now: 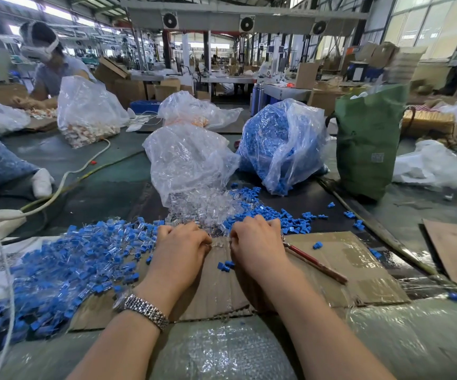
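The left hand (180, 248) and right hand (257, 242) lay knuckles-up, close together on the cardboard sheet (331, 259), with fingers curled in at the near edge of the heap of clear plastic pieces (202, 212). The fingertips were hidden, so it could not be told whether either hand pinched a piece. A broad pile of capped pieces (71, 270) left of the hands indicated that much was done, but considerable work was judged left: loose blue caps (282, 218) lay just beyond the right hand, and the bag of blue caps (282, 144) behind them stood well filled.
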`<state>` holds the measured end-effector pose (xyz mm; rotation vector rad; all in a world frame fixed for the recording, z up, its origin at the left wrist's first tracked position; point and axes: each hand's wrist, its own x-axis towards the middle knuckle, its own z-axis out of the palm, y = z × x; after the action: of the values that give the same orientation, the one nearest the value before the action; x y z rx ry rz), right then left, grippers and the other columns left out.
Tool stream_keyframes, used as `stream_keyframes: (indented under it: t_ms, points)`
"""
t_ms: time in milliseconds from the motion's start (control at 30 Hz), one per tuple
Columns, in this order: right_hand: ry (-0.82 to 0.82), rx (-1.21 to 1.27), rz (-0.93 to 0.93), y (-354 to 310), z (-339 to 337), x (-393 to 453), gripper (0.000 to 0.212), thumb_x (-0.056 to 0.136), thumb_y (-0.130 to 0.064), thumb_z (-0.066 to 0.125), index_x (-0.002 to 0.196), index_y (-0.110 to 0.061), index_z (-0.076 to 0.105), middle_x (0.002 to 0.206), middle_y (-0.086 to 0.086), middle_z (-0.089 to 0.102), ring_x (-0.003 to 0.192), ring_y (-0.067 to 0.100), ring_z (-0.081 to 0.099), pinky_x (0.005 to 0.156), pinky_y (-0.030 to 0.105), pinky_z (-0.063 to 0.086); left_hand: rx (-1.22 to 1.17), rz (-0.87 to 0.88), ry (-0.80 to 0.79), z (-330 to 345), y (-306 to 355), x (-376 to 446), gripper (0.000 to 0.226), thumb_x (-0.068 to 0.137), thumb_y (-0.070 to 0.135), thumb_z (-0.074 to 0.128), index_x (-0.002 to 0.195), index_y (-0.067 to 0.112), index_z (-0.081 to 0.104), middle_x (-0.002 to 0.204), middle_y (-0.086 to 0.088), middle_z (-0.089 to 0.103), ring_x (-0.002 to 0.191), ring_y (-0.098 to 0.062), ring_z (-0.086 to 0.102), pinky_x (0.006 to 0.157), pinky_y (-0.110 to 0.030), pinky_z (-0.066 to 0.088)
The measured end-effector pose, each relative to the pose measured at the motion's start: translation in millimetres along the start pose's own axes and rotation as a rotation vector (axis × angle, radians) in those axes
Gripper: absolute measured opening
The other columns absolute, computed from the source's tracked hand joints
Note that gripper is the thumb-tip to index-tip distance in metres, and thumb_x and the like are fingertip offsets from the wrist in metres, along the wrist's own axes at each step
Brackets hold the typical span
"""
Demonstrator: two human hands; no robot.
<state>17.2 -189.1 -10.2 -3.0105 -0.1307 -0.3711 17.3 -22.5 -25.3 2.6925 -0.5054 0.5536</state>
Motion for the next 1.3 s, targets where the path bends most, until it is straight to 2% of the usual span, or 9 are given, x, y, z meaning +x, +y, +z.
stream_keyframes:
  t_ms: [100,167,233,400,567,800,933,1133,1300]
  points:
    - [0.030,0.042,-0.002,-0.2,-0.6,-1.1,0.020,0.099,-0.020,0.048,0.104,-0.026,0.066,0.104,0.000,0.055,0.105,0.023,0.048,0.086,0.043,0.028,-0.069,-0.010,0.029,-3.0,1.3,0.0,0.013,0.099,0.032,0.061,0.107,0.033,0.072,0.103,0.017,0.067,0.101,-0.007,0.059,0.093,-0.025,0.021]
    - [0.060,0.115,-0.004,-0.8,-1.8,-2.4,0.018,0.101,-0.027,0.048,0.102,-0.026,0.066,0.102,-0.002,0.057,0.103,0.022,0.050,0.087,0.042,0.029,-0.153,-0.017,0.056,-5.5,2.8,0.1,0.014,0.098,0.024,0.064,0.110,0.027,0.072,0.106,0.014,0.069,0.099,-0.010,0.062,0.102,-0.028,0.035]
    - [0.077,0.281,0.015,-1.8,-5.3,-3.3,0.016,0.100,-0.032,0.053,0.100,-0.025,0.067,0.101,-0.004,0.064,0.100,0.020,0.056,0.091,0.040,0.034,-0.243,-0.022,0.076,-9.8,6.3,0.6,0.013,0.095,0.017,0.068,0.106,0.022,0.072,0.105,0.009,0.068,0.094,-0.006,0.063,0.097,-0.029,0.050]
    - [0.088,0.803,0.092,-0.1,-16.8,-5.6,0.008,0.099,-0.025,0.062,0.100,-0.020,0.068,0.092,-0.004,0.072,0.089,0.014,0.065,0.087,0.036,0.054,-0.558,-0.126,0.046,-21.5,6.8,0.8,0.026,0.090,0.009,0.074,0.107,0.028,0.072,0.101,0.013,0.067,0.092,0.004,0.065,0.083,-0.007,0.050]
    - [0.089,1.060,0.003,-0.5,-24.1,-10.0,0.012,0.099,-0.018,0.062,0.091,-0.028,0.064,0.087,-0.007,0.069,0.088,0.011,0.064,0.086,0.033,0.053,-1.018,-0.281,-0.050,-27.1,4.1,2.2,0.021,0.089,0.006,0.072,0.106,0.019,0.074,0.096,0.003,0.079,0.092,-0.010,0.075,0.085,-0.023,0.060]
    - [0.110,1.057,-0.064,-1.3,-24.7,-11.9,0.011,0.098,-0.017,0.064,0.091,-0.026,0.066,0.085,-0.008,0.067,0.079,0.003,0.059,0.074,0.022,0.047,-1.335,-0.356,-0.131,-33.2,3.4,0.8,0.023,0.083,0.019,0.073,0.105,0.015,0.079,0.101,-0.013,0.078,0.097,-0.026,0.076,0.074,-0.031,0.063]
    - [0.141,1.038,-0.083,-1.7,-23.2,-13.5,0.013,0.096,-0.016,0.066,0.091,-0.028,0.066,0.085,-0.010,0.067,0.078,0.002,0.058,0.069,0.011,0.041,-1.361,-0.345,-0.122,-34.1,5.3,1.2,0.026,0.080,0.017,0.073,0.104,0.011,0.079,0.101,-0.013,0.078,0.098,-0.024,0.075,0.078,-0.025,0.061]
    - [0.174,0.980,-0.136,-2.7,-23.1,-14.6,0.013,0.094,-0.015,0.070,0.090,-0.027,0.068,0.083,-0.012,0.065,0.076,0.001,0.057,0.069,0.011,0.042,-1.351,-0.341,-0.117,-34.4,4.4,0.6,0.027,0.080,0.013,0.074,0.105,0.006,0.078,0.098,-0.015,0.078,0.096,-0.024,0.076,0.069,-0.015,0.056]
    - [0.082,0.880,0.027,6.8,-35.4,-14.8,0.017,0.091,-0.038,0.071,0.104,-0.032,0.062,0.092,-0.013,0.065,0.083,0.000,0.060,0.071,0.014,0.046,-1.417,-0.380,-0.154,-33.8,1.3,0.5,0.022,0.080,0.015,0.075,0.101,0.012,0.080,0.101,-0.018,0.077,0.100,-0.027,0.075,0.073,-0.030,0.063]
